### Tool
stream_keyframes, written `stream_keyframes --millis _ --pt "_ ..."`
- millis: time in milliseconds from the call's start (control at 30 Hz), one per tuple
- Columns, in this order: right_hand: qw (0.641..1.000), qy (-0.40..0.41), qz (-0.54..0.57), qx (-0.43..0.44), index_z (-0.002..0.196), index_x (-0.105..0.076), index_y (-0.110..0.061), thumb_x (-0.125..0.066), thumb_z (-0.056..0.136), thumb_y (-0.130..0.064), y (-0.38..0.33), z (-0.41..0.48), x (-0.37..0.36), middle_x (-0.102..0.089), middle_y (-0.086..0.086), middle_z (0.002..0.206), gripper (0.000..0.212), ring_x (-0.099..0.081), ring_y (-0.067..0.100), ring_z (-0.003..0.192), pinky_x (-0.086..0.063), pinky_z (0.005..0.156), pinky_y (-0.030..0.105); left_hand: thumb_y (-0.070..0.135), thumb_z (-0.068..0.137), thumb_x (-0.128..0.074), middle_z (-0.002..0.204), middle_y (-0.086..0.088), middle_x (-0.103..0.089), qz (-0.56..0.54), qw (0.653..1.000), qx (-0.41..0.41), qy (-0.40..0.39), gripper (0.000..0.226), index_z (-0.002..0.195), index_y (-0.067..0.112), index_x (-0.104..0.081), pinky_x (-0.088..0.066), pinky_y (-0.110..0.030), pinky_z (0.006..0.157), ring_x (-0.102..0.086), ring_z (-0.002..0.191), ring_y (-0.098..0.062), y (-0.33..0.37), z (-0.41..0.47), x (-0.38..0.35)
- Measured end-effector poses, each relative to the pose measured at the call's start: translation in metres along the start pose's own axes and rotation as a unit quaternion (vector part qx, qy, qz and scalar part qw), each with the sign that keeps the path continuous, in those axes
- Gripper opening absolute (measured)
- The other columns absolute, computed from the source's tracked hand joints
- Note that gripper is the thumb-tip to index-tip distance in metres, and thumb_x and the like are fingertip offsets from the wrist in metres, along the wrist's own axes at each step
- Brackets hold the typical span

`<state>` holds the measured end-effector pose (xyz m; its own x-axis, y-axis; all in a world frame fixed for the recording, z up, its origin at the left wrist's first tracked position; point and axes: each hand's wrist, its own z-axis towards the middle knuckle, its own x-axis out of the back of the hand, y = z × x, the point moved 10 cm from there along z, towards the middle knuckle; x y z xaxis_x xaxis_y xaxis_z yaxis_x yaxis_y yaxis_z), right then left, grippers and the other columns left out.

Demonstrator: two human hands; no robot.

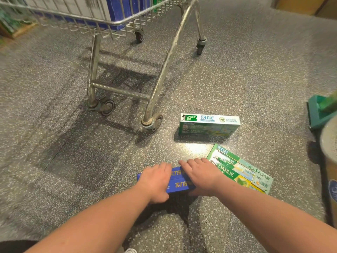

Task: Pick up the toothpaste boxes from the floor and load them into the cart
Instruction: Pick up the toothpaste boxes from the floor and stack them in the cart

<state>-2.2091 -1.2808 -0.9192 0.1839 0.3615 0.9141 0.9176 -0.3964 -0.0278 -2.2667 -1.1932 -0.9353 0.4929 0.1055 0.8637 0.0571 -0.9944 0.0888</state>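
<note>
Gripping blue box (178, 183), left hand (157, 178) beside right hand (202, 174).

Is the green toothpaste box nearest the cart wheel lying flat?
No, the green cardboard toothpaste box by the metal wire cart's wheel stands on its long edge.

a: what's over at the right edge?
b: a green boxy thing (317, 114), blurred. just below it is a pale round container (330, 161) with a blue mark low on its side.
a: and along the top?
b: a wooden crate (18, 31) far left, brown cardboard (295, 4) far right.
a: the bottom?
b: a white shoe tip (130, 250).
</note>
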Motion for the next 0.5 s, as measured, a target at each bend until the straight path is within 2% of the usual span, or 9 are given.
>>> stream_keyframes --millis 67,133,200,333,500 --pt "1.000 0.008 -0.005 0.002 0.144 -0.028 -0.019 -0.067 0.073 -0.072 -0.001 0.002 0.004 -0.056 0.004 0.119 0.097 -0.057 0.029 0.107 -0.044 0.093 0.044 0.040 0.076 -0.075 0.136 -0.004 -0.045 -0.001 1.000 -0.008 0.009 0.088 0.147 0.013 -0.029 -0.044 -0.043 0.106 -0.051 0.126 -0.026 -0.002 0.001 0.001" --pt "1.000 0.019 0.000 -0.001 0.128 -0.039 -0.022 -0.062 0.074 -0.076 0.001 0.004 0.010 -0.058 0.002 0.109 0.081 -0.059 0.027 0.100 -0.043 0.088 0.042 0.037 0.080 -0.073 0.150 -0.005 -0.038 0.004 1.000 -0.026 0.014 0.100 0.157 0.011 -0.016 -0.037 -0.042 0.115 -0.042 0.138 -0.026 -0.002 0.002 0.003" --pt "1.000 0.021 0.013 -0.007 0.118 -0.043 -0.023 -0.059 0.073 -0.078 0.003 0.006 0.013 -0.058 0.000 0.105 0.073 -0.059 0.025 0.096 -0.042 0.086 0.040 0.036 0.081 -0.073 0.155 -0.005 -0.033 0.011 0.999 -0.045 0.019 0.106 0.161 0.011 -0.008 -0.032 -0.041 0.119 -0.037 0.142 -0.025 -0.001 0.001 0.007" --pt "0.999 0.026 0.022 -0.003 0.115 -0.045 -0.023 -0.057 0.071 -0.080 0.005 0.012 0.013 -0.059 -0.001 0.103 0.073 -0.059 0.023 0.095 -0.044 0.086 0.040 0.046 0.075 -0.077 0.141 -0.004 -0.043 0.017 0.999 -0.024 0.020 0.101 0.153 0.013 -0.021 -0.039 -0.043 0.110 -0.046 0.128 -0.026 -0.006 0.003 0.010" --pt "1.000 0.015 0.019 0.010 0.116 -0.042 -0.022 -0.056 0.073 -0.080 0.007 0.015 0.009 -0.058 0.000 0.104 0.073 -0.060 0.024 0.095 -0.047 0.086 0.040 0.054 0.074 -0.073 0.123 -0.002 -0.051 0.022 1.000 0.008 -0.008 0.074 0.129 0.019 -0.037 -0.047 -0.044 0.094 -0.054 0.109 -0.025 -0.014 0.005 0.009"
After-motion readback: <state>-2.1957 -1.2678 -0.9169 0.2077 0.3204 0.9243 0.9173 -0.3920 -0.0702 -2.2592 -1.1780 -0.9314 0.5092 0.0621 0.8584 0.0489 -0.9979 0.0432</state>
